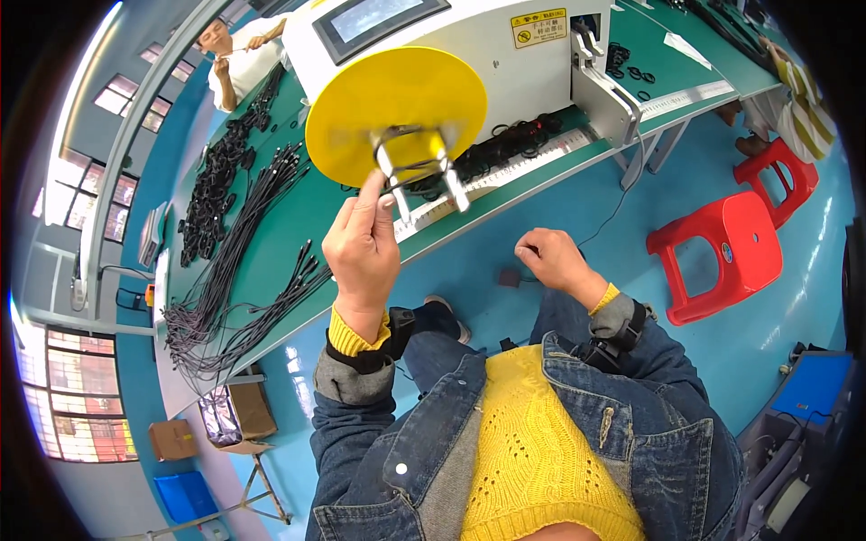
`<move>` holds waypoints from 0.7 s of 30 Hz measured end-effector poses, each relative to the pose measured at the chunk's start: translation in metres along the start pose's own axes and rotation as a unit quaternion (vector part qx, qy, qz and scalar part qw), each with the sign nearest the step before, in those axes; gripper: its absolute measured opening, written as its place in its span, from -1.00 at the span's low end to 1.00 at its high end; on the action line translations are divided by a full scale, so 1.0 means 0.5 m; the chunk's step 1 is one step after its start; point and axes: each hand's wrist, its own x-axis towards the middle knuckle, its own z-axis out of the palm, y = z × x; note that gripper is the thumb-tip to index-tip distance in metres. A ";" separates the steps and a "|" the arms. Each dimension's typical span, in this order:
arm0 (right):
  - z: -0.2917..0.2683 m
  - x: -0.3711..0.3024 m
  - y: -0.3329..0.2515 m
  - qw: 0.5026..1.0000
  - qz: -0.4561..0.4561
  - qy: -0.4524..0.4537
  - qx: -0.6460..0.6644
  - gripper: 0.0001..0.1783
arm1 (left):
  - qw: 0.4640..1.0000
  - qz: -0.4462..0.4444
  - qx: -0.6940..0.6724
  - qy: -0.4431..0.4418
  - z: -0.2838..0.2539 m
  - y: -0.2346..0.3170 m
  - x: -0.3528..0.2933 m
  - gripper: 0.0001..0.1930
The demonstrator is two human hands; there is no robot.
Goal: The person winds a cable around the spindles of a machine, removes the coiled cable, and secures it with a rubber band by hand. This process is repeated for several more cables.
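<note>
My left hand [363,248] is raised in front of a round yellow disc [338,108] on a white machine. Its thumb and forefinger pinch a thin black cable [393,187] beside two metal prongs [454,187] that stick out from the disc. Some of the cable runs across the prongs, which are smeared by motion. Away from the machine, my right hand [555,261] hovers above the floor past the table's edge. Its fingers are curled in, with nothing showing in them.
Bundles of black cables [216,279] and a heap of coiled cables [216,194] cover the green table's [271,311] left side. More black coils [514,144] lie under the machine [532,77]. Red stools [722,248] stand at right. Other people sit at far left and far right.
</note>
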 end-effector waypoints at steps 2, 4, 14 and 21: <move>-0.002 0.002 0.005 1.000 0.011 -0.009 0.002 -0.85 | 1.000 -0.016 -0.003 -0.021 -0.001 0.002 -0.005 -0.75; -0.001 0.006 0.009 1.000 0.016 -0.015 0.004 -0.84 | 1.000 -0.018 -0.007 -0.018 0.005 0.004 -0.011 -0.74; -0.017 0.055 -0.041 0.997 -0.027 0.032 0.066 -0.86 | 0.999 0.018 -0.030 -0.037 0.030 0.026 -0.023 -0.68; -0.086 0.141 -0.174 0.974 -0.169 0.115 0.098 -0.83 | 0.991 0.012 0.091 -0.102 0.036 0.073 0.023 -0.66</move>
